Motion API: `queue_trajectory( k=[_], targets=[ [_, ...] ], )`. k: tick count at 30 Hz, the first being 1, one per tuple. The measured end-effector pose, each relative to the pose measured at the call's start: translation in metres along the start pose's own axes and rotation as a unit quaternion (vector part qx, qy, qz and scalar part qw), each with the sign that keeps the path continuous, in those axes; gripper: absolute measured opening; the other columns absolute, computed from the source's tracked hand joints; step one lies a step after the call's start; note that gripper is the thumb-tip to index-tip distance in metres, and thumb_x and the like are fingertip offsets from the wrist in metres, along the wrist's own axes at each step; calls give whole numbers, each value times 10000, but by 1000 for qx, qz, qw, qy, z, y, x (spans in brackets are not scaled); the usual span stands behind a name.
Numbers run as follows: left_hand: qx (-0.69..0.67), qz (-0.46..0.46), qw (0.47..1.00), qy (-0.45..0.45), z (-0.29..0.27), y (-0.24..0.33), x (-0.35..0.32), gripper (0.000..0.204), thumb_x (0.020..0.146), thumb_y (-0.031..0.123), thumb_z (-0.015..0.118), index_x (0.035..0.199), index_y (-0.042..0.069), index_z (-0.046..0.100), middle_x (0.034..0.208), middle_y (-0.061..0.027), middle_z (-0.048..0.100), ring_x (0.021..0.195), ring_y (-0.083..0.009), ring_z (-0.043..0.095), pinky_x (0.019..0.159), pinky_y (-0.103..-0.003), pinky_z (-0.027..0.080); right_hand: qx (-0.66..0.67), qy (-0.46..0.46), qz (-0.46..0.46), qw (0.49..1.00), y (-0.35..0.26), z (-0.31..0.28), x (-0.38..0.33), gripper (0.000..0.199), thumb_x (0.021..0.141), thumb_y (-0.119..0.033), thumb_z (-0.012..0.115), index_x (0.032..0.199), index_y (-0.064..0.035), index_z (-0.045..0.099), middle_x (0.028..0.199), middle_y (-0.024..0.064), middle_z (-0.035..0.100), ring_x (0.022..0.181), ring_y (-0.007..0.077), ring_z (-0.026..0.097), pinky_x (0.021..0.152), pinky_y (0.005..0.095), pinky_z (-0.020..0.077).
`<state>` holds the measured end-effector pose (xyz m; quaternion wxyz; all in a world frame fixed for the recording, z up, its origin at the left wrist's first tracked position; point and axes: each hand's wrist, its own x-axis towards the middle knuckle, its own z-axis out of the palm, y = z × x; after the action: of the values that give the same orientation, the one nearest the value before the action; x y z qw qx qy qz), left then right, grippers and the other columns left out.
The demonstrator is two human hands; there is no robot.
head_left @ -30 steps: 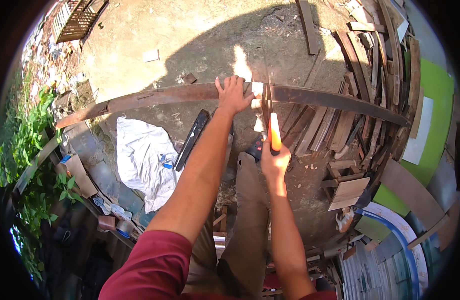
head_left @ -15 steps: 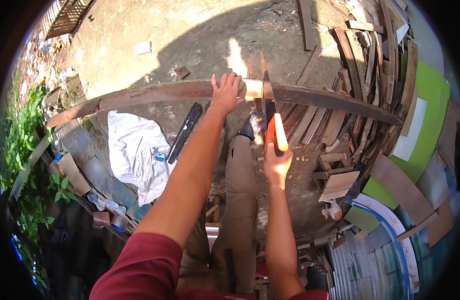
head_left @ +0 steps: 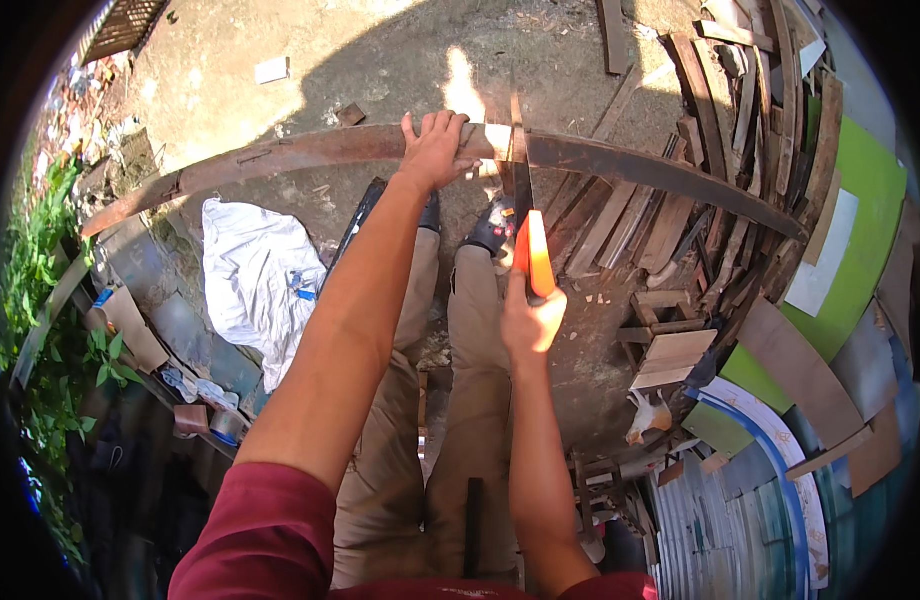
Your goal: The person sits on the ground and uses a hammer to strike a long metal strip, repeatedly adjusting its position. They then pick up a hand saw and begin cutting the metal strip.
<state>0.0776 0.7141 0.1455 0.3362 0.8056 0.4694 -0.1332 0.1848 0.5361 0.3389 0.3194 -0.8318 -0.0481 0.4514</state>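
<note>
A long, weathered wooden beam (head_left: 320, 147) crosses in front of me from left to right. My left hand (head_left: 436, 152) rests over it just left of the middle, fingers over its far edge, holding it. In my right hand (head_left: 533, 318) is a handsaw with an orange handle (head_left: 539, 252), the fingers closed around the grip. The saw's blade (head_left: 521, 180) points away from me and crosses the beam a little right of my left hand, beside a pale, sunlit patch of wood. How deep the blade sits in the wood I cannot tell.
Below the beam on the left lies a white cloth (head_left: 250, 290). Old planks (head_left: 700, 120) are piled at the right, near a small wooden stool (head_left: 670, 345) and a cat (head_left: 647, 415). Green plants (head_left: 50, 300) line the left edge. My shoe (head_left: 492, 225) stands near the blade.
The saw has slid back toward me across the beam with my right hand. My left hand stays on the beam. The whole view has shifted slightly.
</note>
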Motion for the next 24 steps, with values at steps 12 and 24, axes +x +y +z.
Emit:
queue_trajectory(
  k=[12,24],
  targets=[
    [20,19,999,31,-1,14,2,801,797,466,822,1442,149,468,1374,-76,514,1382,-283,424,1187,-666,117,-7,21,-129,991,-20,23,68,265,922,-135,656,731,46,628,585,66,582,565,108,511,536,363,416],
    [21,18,1000,-4,-7,11,13,850,772,512,831,1445,143,464,1344,-94,508,1377,-314,409,1177,-679,105,-75,31,-156,984,-33,31,90,285,959,-217,663,863,51,681,618,64,615,585,105,573,559,336,441]
  ],
)
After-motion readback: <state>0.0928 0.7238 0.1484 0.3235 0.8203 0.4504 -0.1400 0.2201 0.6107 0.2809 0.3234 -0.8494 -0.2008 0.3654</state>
